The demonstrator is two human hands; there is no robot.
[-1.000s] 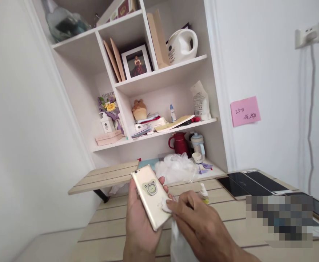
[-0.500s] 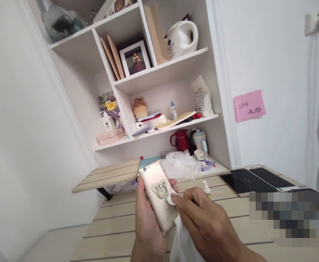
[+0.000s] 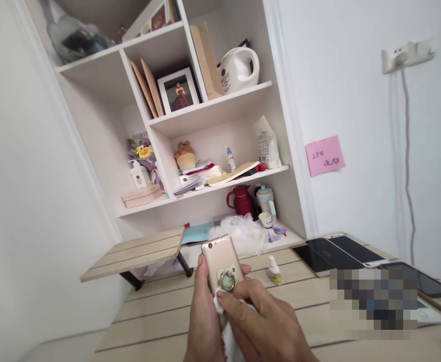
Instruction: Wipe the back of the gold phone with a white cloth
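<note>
A gold phone (image 3: 217,251) is held upright, its back toward me, above the slatted table (image 3: 156,311). A green frog-shaped ring holder (image 3: 228,279) is stuck to that back. My left hand (image 3: 202,317) is closed around the phone from below, thumb along its left edge and fingertips showing at the right. My right hand (image 3: 261,317) pinches a white cloth (image 3: 218,301) and presses it against the phone's back, just below and left of the ring. The phone's lower end is hidden behind the right hand.
A small spray bottle (image 3: 275,271) stands right of my hands. Several phones (image 3: 341,251) lie at the table's right, near a blurred-out patch. A small raised wooden stand (image 3: 137,251) is at the left. Behind are a plastic bag (image 3: 239,234) and loaded shelves (image 3: 220,113).
My right hand has moved the cloth from right of the ring to its lower left. The phone now stands straighter. The view has shifted, showing more of the wall at the right.
</note>
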